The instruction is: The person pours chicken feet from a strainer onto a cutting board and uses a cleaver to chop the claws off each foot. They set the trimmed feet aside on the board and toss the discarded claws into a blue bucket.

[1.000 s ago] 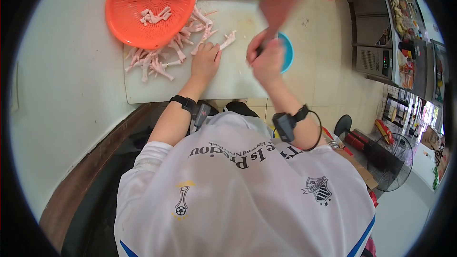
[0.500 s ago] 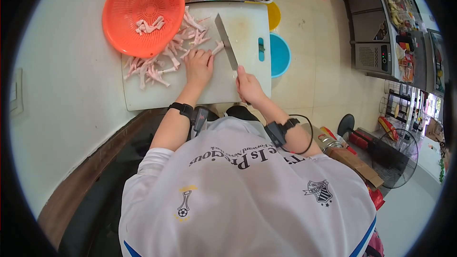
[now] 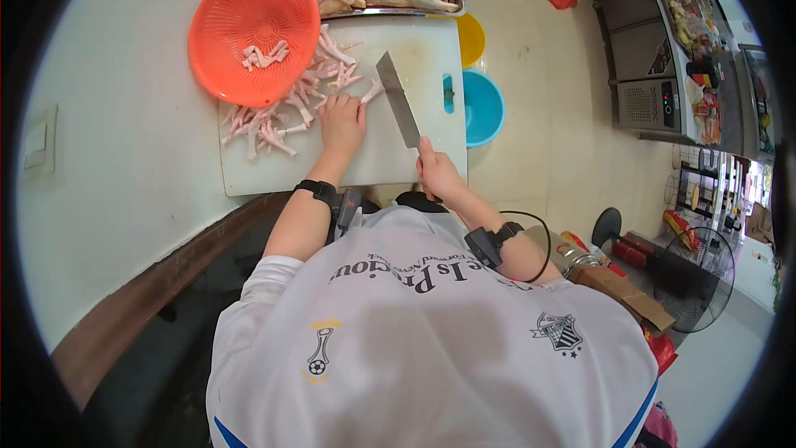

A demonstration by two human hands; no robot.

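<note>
Beside the left hand [image 3: 342, 123], pressed flat on a chicken foot [image 3: 371, 91], an orange colander [image 3: 254, 33] holds several cut feet [image 3: 265, 56]; the right hand's [image 3: 438, 172] grip is clenched round a cleaver [image 3: 399, 101].

The person wears a white shirt [image 3: 431, 340] with black lettering, a football crest and blue trim, plus black wristbands [image 3: 319, 191] carrying small cabled devices [image 3: 483, 246].
</note>
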